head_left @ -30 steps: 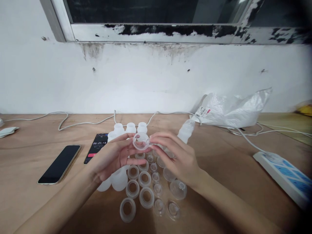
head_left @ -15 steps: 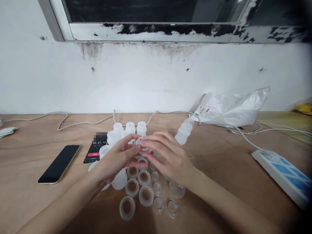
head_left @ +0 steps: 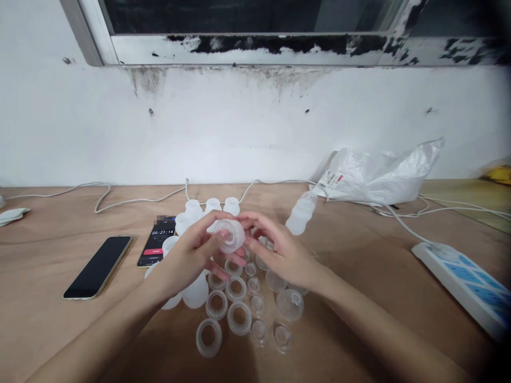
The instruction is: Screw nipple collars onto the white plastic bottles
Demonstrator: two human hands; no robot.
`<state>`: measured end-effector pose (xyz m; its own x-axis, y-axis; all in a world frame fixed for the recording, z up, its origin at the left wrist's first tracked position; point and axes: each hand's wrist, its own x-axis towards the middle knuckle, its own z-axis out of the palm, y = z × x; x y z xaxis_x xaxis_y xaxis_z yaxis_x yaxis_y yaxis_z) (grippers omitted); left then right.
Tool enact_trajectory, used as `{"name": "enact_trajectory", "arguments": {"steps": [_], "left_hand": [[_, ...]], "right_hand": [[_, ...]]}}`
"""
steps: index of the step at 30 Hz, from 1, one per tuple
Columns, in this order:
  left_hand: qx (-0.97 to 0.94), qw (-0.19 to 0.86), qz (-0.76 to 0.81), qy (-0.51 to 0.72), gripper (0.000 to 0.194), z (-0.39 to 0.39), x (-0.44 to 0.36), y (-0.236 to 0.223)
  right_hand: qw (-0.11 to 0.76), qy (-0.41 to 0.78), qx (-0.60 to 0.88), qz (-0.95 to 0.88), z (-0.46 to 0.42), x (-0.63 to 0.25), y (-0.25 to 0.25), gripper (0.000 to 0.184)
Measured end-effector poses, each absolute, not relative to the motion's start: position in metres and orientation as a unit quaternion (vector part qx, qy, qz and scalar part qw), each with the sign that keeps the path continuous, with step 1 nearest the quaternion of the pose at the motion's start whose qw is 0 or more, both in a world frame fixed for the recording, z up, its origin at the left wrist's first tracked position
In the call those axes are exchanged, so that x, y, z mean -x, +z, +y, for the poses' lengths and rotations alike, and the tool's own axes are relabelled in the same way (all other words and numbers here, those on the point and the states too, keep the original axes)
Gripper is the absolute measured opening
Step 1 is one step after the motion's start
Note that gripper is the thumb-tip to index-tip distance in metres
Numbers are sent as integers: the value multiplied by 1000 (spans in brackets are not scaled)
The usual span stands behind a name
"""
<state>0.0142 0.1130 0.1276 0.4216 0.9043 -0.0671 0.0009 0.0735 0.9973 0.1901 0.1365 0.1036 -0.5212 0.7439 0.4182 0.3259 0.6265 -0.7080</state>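
My left hand [head_left: 199, 247] grips a translucent bottle collar ring [head_left: 235, 236] that has a clear nipple in its centre. The left thumb presses on the middle, and the fingers curl behind it. My right hand [head_left: 275, 247] is closed at the ring's right edge, its bent fingertips against the rim. Below the hands lie loose collar rings [head_left: 239, 332], with clear nipples [head_left: 257, 305] in a row beside them. Clear dome caps [head_left: 289, 305] sit partly under my right forearm. Frosted white bottles [head_left: 195, 292] stand around my left hand, some hidden behind it.
An assembled bottle [head_left: 300, 213] lies by a plastic bag [head_left: 375, 175] at the back. On the left are a dark phone [head_left: 98, 267] and a phone running a timer [head_left: 157, 242]. A power strip [head_left: 463, 282] and white cables [head_left: 359, 201] are on the right and back.
The collar ring has tilted so its round face shows more fully. My right hand has drawn its fingers back from over it to the right edge.
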Motion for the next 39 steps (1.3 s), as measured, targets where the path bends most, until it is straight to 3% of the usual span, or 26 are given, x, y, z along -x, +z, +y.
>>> {"name": "enact_trajectory", "arguments": {"steps": [3,7,12,16,21,34,39], "left_hand": [[-584,622,396,339,22,111,-15,128],[-599,622,396,312,14,109,-16,128],[-611,614,398,303,18,110,-13,131],[-626,553,429,343,26,108,-8,133],[-714,486,399,308,32,111,-6,130],[-686,562,355,295,26,113,5,138],[-685,565,336,315,28,115,6,135]], "right_hand": [[305,295,326,-845,135,-190,109,14],[250,316,295,-866,134,-190,113,21],[293,261,280,-876,136,-191,110,25],[316,220,281,-879,136,-190,109,24],[314,180,275,-891,134,-189,110,23],[357,182,240,-884,133,-190,110,28],[396,114,204,-888,129,-189,110,24]]}}
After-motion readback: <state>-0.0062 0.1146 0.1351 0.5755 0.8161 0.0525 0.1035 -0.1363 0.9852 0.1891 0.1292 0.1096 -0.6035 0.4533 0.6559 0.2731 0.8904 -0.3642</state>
